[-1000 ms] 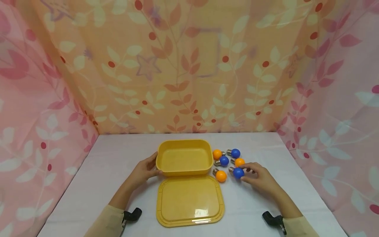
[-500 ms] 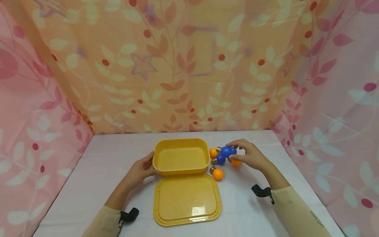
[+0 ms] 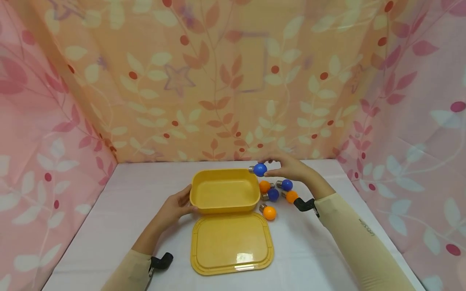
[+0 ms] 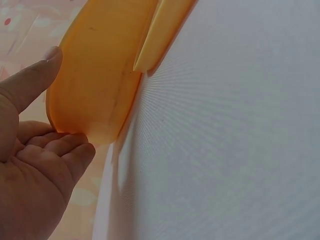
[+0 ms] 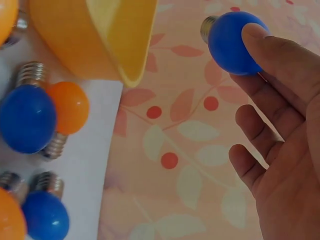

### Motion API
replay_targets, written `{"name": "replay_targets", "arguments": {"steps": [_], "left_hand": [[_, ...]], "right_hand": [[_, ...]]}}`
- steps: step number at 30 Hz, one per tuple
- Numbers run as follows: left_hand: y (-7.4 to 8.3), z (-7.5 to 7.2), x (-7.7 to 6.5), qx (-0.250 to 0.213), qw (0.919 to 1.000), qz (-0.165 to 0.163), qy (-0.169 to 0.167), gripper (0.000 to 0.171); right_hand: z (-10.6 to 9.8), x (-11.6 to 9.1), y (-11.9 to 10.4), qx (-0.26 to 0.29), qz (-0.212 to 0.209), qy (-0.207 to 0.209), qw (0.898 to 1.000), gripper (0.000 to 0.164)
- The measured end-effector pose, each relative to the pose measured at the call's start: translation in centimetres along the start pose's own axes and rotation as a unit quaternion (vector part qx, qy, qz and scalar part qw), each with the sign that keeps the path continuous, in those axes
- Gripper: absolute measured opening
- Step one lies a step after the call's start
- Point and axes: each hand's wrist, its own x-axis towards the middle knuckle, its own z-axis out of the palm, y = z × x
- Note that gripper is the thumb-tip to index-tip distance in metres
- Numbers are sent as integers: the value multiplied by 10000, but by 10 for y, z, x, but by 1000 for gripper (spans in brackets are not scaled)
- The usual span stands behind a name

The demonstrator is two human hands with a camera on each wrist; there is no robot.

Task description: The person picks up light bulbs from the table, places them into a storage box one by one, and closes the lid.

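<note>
Between thumb and fingers my right hand (image 3: 285, 166) pinches a blue light bulb (image 3: 260, 169), raised by the far right corner of a yellow plastic box (image 3: 225, 210). The bulb's metal screw base points left towards the box; the right wrist view shows the same blue bulb (image 5: 235, 42) at the fingertips. My left hand (image 3: 177, 206) holds the box's left end, thumb at the near side. In the left wrist view the thumb and curled fingers meet the box wall (image 4: 97, 75). No bulb shows inside the box.
Right of the box lie orange bulbs, one nearest (image 3: 269, 213), and two blue bulbs, the farther one (image 3: 287, 185) beside the right forearm. A yellow lid (image 3: 231, 244) lies flat in front of the box. Patterned curtains (image 3: 218, 81) enclose the white table (image 3: 109, 226).
My right hand has taken hold of the nearest blue bulb, lifted it, and carried it up and left over the other bulbs to the box's far corner. My left hand stays at the box.
</note>
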Motion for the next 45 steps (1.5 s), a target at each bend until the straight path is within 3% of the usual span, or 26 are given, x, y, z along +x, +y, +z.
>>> {"name": "replay_targets", "arguments": {"steps": [5, 11, 20, 31, 36, 41, 45], "left_hand": [[1, 1, 1, -127, 9999, -79, -26, 104], [0, 1, 0, -235, 9994, -269, -46, 108], [1, -1, 0, -232, 9994, -265, -10, 108], [2, -2, 0, -171, 9998, -108, 0, 100], [4, -2, 1, -169, 9996, -207, -3, 97], [3, -2, 2, -149, 9997, -188, 11, 94], [-1, -2, 1, -272, 9995, -189, -11, 93]], "right_hand": [[1, 28, -9, -20, -322, -409, 9986, 41], [11, 60, -17, -250, -299, -790, 9961, 39], [41, 107, -28, -325, -486, -1354, 9891, 37], [90, 142, -36, -953, -847, -1567, 9794, 35], [103, 153, -40, -966, -879, -1675, 9772, 37], [116, 164, -38, -1104, -1231, -1876, 9682, 38], [127, 168, -38, -1048, -1232, -2120, 9638, 37]]}}
